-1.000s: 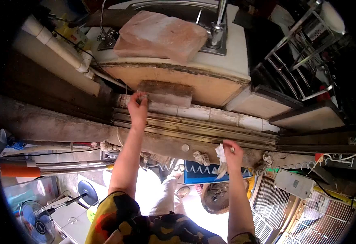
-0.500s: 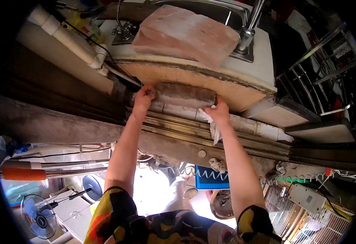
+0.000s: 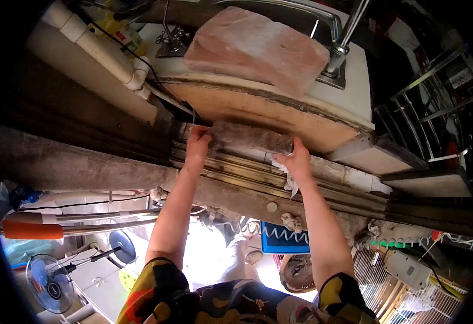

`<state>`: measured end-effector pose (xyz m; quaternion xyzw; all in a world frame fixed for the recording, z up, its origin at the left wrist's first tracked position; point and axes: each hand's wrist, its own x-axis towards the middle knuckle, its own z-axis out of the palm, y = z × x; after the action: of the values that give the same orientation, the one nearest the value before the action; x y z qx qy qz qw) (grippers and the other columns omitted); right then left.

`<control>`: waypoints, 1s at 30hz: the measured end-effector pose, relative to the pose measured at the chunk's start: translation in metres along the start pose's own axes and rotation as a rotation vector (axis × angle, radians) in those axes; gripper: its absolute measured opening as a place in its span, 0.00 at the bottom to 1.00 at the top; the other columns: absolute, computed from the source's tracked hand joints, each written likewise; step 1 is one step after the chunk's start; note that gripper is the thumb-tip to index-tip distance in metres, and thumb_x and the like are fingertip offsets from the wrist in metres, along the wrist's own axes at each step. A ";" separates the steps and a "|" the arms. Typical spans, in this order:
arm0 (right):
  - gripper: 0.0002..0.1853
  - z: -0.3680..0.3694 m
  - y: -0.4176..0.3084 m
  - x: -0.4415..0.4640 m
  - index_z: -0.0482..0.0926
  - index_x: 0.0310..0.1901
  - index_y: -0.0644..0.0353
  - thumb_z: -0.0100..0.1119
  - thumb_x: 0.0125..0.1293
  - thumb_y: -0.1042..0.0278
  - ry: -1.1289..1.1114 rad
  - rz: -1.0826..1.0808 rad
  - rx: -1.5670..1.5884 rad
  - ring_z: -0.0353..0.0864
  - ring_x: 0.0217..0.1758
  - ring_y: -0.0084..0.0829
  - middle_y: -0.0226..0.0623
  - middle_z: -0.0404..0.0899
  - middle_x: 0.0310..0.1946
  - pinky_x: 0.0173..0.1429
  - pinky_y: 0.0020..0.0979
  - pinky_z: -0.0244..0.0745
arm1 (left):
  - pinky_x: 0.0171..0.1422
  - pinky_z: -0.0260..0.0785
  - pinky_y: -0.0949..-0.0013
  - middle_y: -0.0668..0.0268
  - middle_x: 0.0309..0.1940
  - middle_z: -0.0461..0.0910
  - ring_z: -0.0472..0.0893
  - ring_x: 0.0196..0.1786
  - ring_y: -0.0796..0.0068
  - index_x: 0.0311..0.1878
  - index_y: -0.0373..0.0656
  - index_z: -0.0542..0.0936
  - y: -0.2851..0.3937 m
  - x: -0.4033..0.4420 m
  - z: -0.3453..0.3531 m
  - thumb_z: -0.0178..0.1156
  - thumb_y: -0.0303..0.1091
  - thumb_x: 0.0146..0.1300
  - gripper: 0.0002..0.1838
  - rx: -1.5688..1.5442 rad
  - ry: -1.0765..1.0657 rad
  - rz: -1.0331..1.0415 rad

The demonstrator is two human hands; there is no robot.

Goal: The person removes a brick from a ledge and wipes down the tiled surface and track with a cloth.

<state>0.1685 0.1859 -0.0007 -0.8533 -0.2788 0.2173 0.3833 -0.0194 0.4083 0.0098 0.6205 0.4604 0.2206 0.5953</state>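
Note:
A brown-grey block spans the gap between my two hands, over the metal rails in front of the cabinet panel. My left hand is closed on the block's left end. On its right end, my right hand grips with thumb and fingers, and a crumpled white tissue hangs from that same hand. Above, a large pinkish stone slab lies on the white counter in front of the sink.
A faucet stands right of the slab. White pipes run down at the left. A metal rack is at the right. Below the ledge are a fan, a blue tray, a coiled hose and wire cages.
My right hand has come up from the ledge to the block's right end, tissue still in it. Both hands now hold the block, which has shifted away from the cabinet panel, toward me.

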 end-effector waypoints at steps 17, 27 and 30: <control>0.31 -0.118 0.035 -0.192 0.71 0.49 0.70 0.72 0.40 0.72 0.607 0.063 0.158 0.78 0.40 0.28 0.43 0.80 0.37 0.48 0.28 0.72 | 0.53 0.62 0.75 0.64 0.40 0.79 0.74 0.44 0.74 0.46 0.32 0.76 0.063 -0.113 0.163 0.50 0.24 0.53 0.16 -0.130 -0.327 0.095; 0.27 -0.122 0.116 -0.249 0.71 0.44 0.73 0.71 0.43 0.72 0.812 0.129 0.158 0.78 0.40 0.34 0.47 0.79 0.37 0.46 0.30 0.72 | 0.47 0.68 0.68 0.55 0.31 0.80 0.78 0.38 0.64 0.44 0.37 0.78 0.079 -0.154 0.252 0.51 0.26 0.52 0.15 0.266 -0.518 0.382; 0.27 -0.121 0.103 -0.252 0.70 0.46 0.72 0.70 0.44 0.72 0.789 0.172 0.169 0.78 0.42 0.35 0.48 0.77 0.40 0.49 0.30 0.71 | 0.47 0.68 0.63 0.54 0.33 0.78 0.76 0.39 0.56 0.40 0.36 0.78 0.097 -0.175 0.265 0.52 0.22 0.50 0.13 0.386 -0.389 0.740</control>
<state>0.0818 -0.0975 0.0333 -0.8568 -0.0195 -0.0731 0.5100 0.1448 0.1334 0.0977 0.8725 0.1203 0.2081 0.4253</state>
